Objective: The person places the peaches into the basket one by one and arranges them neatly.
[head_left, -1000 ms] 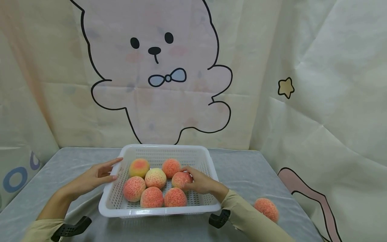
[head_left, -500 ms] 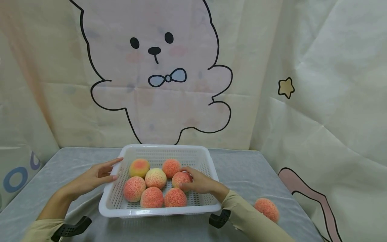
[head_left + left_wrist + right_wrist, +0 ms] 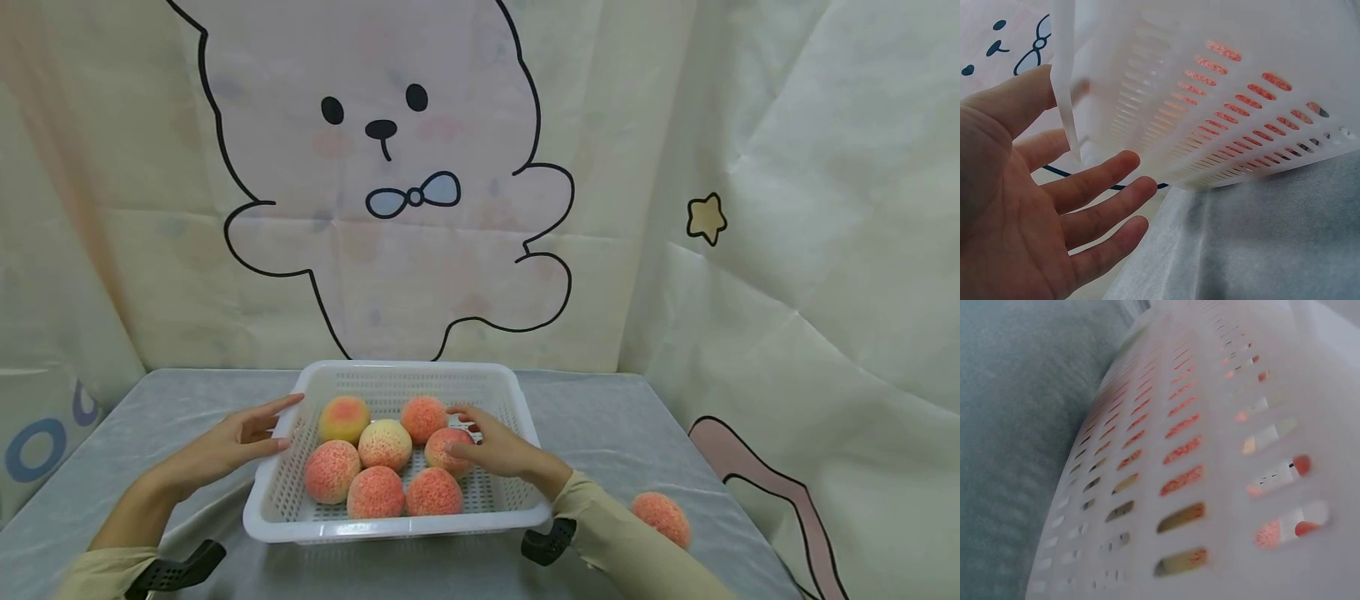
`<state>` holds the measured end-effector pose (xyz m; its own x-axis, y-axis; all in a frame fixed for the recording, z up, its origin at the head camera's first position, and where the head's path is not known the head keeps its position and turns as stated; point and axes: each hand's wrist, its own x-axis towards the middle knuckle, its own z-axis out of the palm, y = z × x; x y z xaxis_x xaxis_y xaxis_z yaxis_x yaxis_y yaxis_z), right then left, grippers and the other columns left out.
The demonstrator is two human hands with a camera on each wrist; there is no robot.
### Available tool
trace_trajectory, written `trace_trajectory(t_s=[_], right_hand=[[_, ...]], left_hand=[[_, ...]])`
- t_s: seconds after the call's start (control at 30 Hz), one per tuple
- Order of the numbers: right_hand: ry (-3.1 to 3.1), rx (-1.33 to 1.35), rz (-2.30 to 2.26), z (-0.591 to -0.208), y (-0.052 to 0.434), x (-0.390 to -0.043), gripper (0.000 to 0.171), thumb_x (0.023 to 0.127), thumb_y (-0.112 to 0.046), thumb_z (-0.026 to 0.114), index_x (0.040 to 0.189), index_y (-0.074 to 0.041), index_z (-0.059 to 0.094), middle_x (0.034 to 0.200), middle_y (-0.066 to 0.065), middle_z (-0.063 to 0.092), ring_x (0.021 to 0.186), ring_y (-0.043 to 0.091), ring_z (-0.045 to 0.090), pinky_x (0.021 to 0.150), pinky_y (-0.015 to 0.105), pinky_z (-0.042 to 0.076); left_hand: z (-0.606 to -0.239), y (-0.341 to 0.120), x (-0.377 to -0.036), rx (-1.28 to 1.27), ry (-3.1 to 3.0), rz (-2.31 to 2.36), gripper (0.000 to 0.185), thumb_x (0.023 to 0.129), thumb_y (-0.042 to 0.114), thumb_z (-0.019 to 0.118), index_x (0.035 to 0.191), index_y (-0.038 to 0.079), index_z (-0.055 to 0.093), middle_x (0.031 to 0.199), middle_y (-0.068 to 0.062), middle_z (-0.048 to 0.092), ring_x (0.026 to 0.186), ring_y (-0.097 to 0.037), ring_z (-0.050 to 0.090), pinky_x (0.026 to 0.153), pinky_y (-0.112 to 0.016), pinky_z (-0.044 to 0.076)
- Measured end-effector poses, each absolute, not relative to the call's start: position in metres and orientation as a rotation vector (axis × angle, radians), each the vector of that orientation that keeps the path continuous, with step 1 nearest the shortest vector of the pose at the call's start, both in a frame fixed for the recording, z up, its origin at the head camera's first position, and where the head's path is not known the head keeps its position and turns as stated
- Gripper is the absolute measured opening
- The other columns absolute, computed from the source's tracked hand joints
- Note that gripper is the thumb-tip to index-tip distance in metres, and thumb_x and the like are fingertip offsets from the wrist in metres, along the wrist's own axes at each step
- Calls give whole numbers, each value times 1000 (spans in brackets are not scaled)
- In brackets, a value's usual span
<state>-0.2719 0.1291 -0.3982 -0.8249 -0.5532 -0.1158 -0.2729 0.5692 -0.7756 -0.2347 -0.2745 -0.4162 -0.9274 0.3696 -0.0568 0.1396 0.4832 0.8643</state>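
my right hand (image 3: 501, 450) is inside the white slotted plastic basket (image 3: 390, 527), fingers curled over the top of one round pink-speckled peach (image 3: 446, 448) near the right wall. it looks like a light grasp from above; the peach sits on the basket floor, not lifted. whether the thumb is fully round it i cannot tell, the hand hides that side.

six more peaches lie in the basket with it: a yellower one with a red blush (image 3: 344, 417) at the back left, a pale cream one (image 3: 385, 443) in the middle, a pink one (image 3: 422, 418) at the back, three pink ones along the front (image 3: 331, 471). they touch each other in a loose cluster, leaving the right strip of floor bare.

my left hand (image 3: 228, 443) lies flat against the outside of the basket's left wall, fingers straight and relaxed, index tip up by the rim. the left wrist view shows the open palm (image 3: 1016, 206) just beside the slotted wall (image 3: 1222, 112), likely steadying the basket so it doesn't slide.

the right wrist view shows only the slotted wall close up, pink showing through the holes.

the basket stands on a grey cloth-covered table (image 3: 622, 425). one lone pink peach (image 3: 661, 517) lies on the cloth to the right, well apart from the basket, beside my sleeve (image 3: 622, 550). cartoon bear backdrop (image 3: 390, 167) behind.
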Motion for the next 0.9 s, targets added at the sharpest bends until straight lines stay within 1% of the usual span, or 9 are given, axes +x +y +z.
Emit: trace_trajectory(t_s=[0.17,0.4,0.57,0.77,0.9], right_hand=[[2456,-697,-1161,-393,133,-271,59,103,-30,58,154,-11,37,157,24,38,141,44,40,110,61,42],[2443,-701,-1229,-379,141,-272,57,101,-30,61,152,-16,40,158,22,39,144,46,38,112,63,40],[2451,-723,-1232,-369,151,-271,57,102,-31,61,153,-17,39,159,23,37,145,46,37,113,63,39],[2473,-725,-1243,-361,172,-265,57,102,-33,60,153,-19,39,160,18,38,144,42,40,113,64,38],[2476,-734,-1279,-359,189,-261,57,102,-32,59,153,-16,39,160,17,38,144,44,39,112,64,40]], left_hand=[[-417,-273,-234,430,2486,1427,77,101,30,60,163,12,18,157,-34,35,129,-43,56,94,-62,54],[-417,-274,-234,421,2494,1426,78,101,30,60,163,13,16,157,-34,35,128,-41,57,94,-63,54],[-417,-275,-235,406,2492,1411,78,101,30,60,163,12,17,156,-34,36,128,-40,57,94,-62,54],[-417,-276,-236,403,2477,1411,77,101,29,59,163,13,17,155,-35,37,129,-40,56,95,-61,54],[-417,-276,-236,413,2473,1416,77,102,29,59,163,12,16,156,-35,36,129,-41,56,95,-62,54]])
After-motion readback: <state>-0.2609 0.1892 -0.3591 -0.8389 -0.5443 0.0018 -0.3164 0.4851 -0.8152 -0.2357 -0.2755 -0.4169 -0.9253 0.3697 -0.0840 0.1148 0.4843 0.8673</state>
